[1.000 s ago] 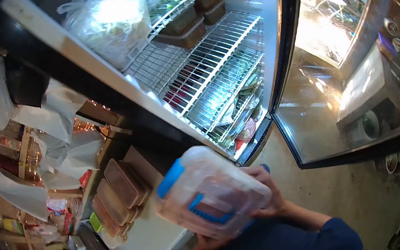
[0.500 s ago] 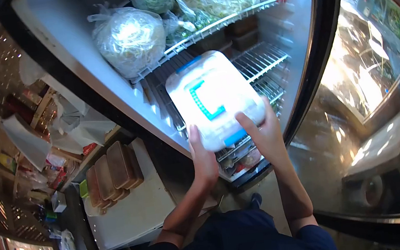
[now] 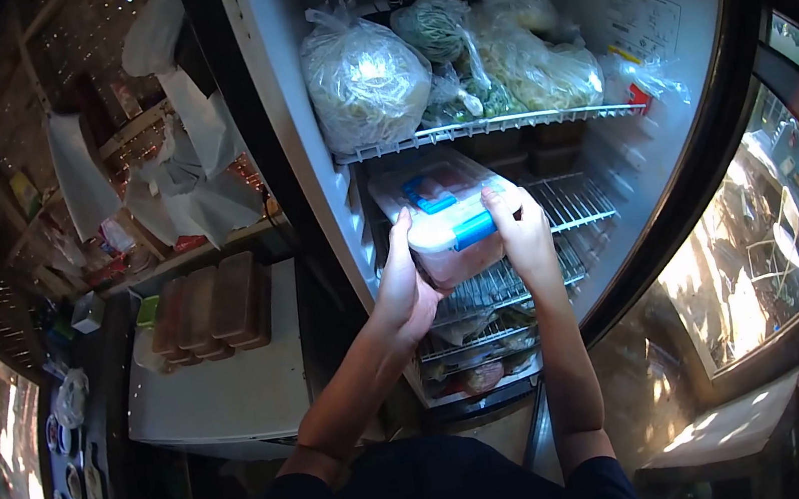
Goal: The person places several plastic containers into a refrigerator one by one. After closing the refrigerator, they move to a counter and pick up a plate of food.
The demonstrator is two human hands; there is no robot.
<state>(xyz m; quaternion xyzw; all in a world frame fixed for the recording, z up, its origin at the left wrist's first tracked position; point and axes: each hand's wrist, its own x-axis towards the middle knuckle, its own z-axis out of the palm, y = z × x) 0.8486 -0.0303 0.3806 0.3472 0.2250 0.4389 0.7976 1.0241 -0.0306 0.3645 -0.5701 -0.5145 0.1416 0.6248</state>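
Observation:
Both my hands hold a clear plastic container [image 3: 446, 218] with blue latches and reddish contents. My left hand [image 3: 407, 289] grips its left side, my right hand [image 3: 522, 238] its right side. The container sits partly inside an open fridge, at the level of a wire shelf [image 3: 575, 201] below the top shelf. Bags of noodles and greens [image 3: 367, 77] fill the top shelf [image 3: 494, 124] just above it.
The fridge's glass door [image 3: 771, 231] stands open at the right. Left of the fridge, three brown lidded trays [image 3: 211, 310] rest on a white counter [image 3: 227, 393]. Plastic bags [image 3: 195, 191] hang over cluttered shelves at the upper left. Lower fridge shelves hold packets [image 3: 482, 375].
I have lifted the container from waist height up and pushed it into the fridge, under the top shelf. My view has tilted upward toward the fridge interior.

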